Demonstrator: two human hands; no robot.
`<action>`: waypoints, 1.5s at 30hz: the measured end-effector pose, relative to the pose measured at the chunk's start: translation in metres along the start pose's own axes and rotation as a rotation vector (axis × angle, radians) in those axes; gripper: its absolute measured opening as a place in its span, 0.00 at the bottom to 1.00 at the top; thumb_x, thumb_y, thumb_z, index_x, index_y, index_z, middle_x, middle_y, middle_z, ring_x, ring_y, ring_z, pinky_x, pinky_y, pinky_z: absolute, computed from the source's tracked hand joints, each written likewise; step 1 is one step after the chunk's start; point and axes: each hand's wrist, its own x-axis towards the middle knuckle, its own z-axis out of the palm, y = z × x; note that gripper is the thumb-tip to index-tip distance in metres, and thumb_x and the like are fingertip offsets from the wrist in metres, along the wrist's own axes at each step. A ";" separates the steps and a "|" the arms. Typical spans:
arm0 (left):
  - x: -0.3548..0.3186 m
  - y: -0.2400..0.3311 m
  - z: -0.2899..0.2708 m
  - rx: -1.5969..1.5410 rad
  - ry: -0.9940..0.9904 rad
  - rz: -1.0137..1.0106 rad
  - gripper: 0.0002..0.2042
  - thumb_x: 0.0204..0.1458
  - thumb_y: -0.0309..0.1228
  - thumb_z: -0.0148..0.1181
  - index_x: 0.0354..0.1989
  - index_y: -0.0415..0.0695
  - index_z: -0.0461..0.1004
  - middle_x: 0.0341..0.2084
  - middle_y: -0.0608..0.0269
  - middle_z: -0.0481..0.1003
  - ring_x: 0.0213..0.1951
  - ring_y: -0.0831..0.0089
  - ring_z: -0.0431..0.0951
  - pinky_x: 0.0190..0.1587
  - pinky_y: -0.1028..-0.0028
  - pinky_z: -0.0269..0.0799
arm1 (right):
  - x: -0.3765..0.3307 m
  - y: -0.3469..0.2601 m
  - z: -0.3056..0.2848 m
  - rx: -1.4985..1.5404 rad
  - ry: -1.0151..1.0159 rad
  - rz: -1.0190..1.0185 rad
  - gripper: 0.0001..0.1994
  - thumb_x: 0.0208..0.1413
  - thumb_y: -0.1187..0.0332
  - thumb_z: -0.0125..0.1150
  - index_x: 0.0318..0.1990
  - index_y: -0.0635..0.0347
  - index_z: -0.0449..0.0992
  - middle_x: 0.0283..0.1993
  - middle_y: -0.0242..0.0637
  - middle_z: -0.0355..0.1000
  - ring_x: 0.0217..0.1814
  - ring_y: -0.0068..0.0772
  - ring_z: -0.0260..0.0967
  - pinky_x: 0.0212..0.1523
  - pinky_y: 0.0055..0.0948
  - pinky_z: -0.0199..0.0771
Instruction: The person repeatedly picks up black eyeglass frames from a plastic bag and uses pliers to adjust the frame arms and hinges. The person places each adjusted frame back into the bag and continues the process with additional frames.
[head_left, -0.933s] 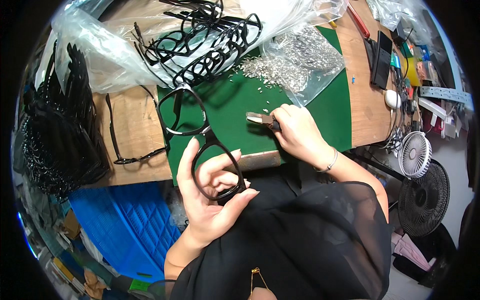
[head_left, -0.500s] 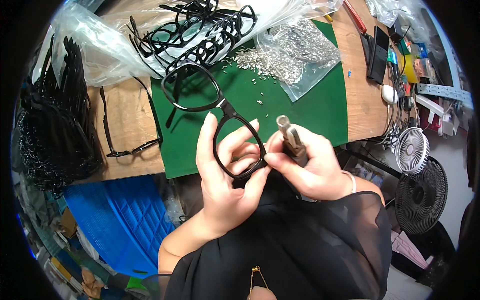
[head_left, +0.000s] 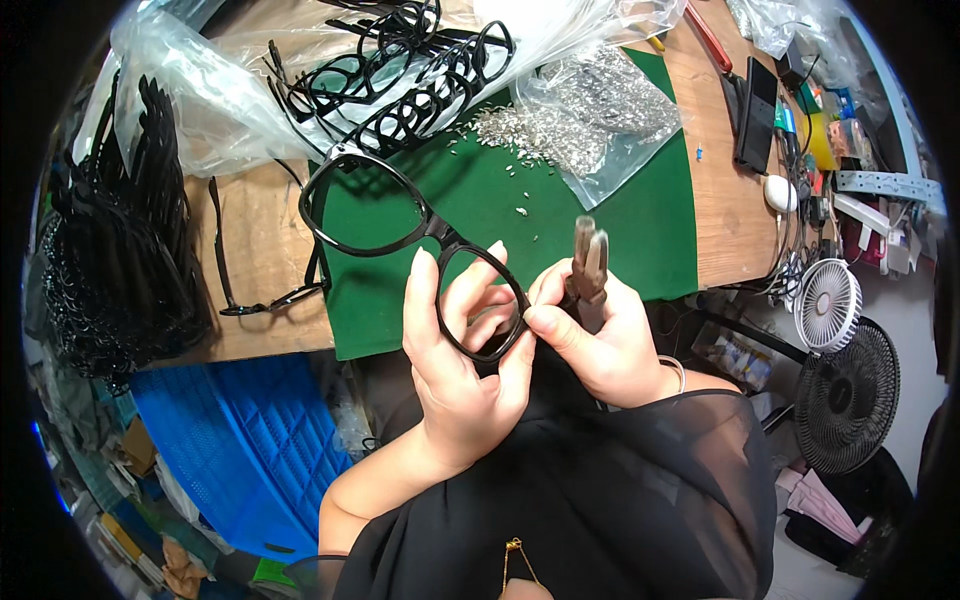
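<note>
My left hand (head_left: 455, 395) is closed on a black glasses frame (head_left: 441, 232), its fingers around and through the nearer lens opening. The frame slants up and to the left over the green mat (head_left: 640, 235). My right hand (head_left: 620, 350) grips metal pliers (head_left: 591, 270) with their jaws pointing up, while its thumb and forefinger pinch at the frame's near right corner. Whether a small part sits in that pinch is hidden. Beyond the hands, tiny silvery pieces (head_left: 515, 132) lie loose on the mat beside a clear bag (head_left: 625, 115) full of them.
Several black frames (head_left: 400, 85) lie on plastic sheeting at the back. A tall heap of black frames (head_left: 120, 240) stands at left, with a single frame (head_left: 265, 303) next to it. A phone (head_left: 757, 115), cables and small fans (head_left: 828, 305) line the right. Below left is a blue crate (head_left: 230, 450).
The glasses frame has tilted, its far end swinging left and down. The pliers in my right hand have turned more upright. Both hands keep their hold.
</note>
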 end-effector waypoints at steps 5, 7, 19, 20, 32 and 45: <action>0.005 0.001 -0.005 -0.066 -0.057 -0.033 0.43 0.41 0.12 0.56 0.62 0.41 0.34 0.51 0.47 0.63 0.46 0.68 0.70 0.47 0.73 0.72 | 0.007 -0.009 -0.001 0.148 -0.101 0.241 0.08 0.53 0.70 0.57 0.34 0.63 0.66 0.32 0.29 0.66 0.36 0.17 0.63 0.39 0.20 0.64; 0.007 0.002 -0.010 -0.168 -0.088 -0.080 0.43 0.39 0.11 0.57 0.62 0.38 0.35 0.50 0.46 0.64 0.46 0.66 0.71 0.47 0.73 0.72 | 0.007 -0.012 -0.007 0.037 -0.159 0.258 0.09 0.54 0.68 0.57 0.34 0.63 0.66 0.32 0.28 0.66 0.35 0.16 0.61 0.39 0.20 0.63; 0.001 0.004 -0.016 -0.259 -0.016 -0.109 0.43 0.40 0.11 0.56 0.62 0.40 0.35 0.51 0.45 0.62 0.49 0.65 0.69 0.48 0.71 0.70 | -0.001 -0.001 0.012 0.021 -0.093 0.094 0.06 0.55 0.73 0.54 0.38 0.64 0.66 0.35 0.29 0.66 0.37 0.16 0.62 0.40 0.20 0.64; 0.001 0.001 -0.014 -0.245 0.000 -0.072 0.42 0.40 0.11 0.56 0.61 0.39 0.35 0.51 0.45 0.62 0.48 0.65 0.70 0.48 0.72 0.70 | 0.000 -0.003 0.012 0.044 -0.094 0.117 0.06 0.55 0.73 0.54 0.38 0.64 0.67 0.35 0.29 0.66 0.37 0.16 0.62 0.40 0.20 0.64; 0.002 0.004 -0.019 -0.211 -0.053 -0.073 0.42 0.44 0.13 0.56 0.62 0.43 0.32 0.52 0.45 0.62 0.50 0.64 0.68 0.50 0.69 0.70 | 0.006 -0.012 0.011 0.068 -0.143 0.230 0.07 0.53 0.71 0.57 0.35 0.62 0.67 0.33 0.27 0.66 0.35 0.14 0.61 0.37 0.18 0.62; 0.005 0.012 -0.035 -0.406 -0.139 -0.223 0.43 0.42 0.10 0.54 0.62 0.44 0.33 0.52 0.44 0.62 0.51 0.63 0.69 0.51 0.68 0.68 | 0.018 -0.028 -0.002 0.015 -0.392 0.351 0.10 0.56 0.66 0.54 0.38 0.64 0.67 0.33 0.26 0.64 0.38 0.16 0.59 0.42 0.20 0.63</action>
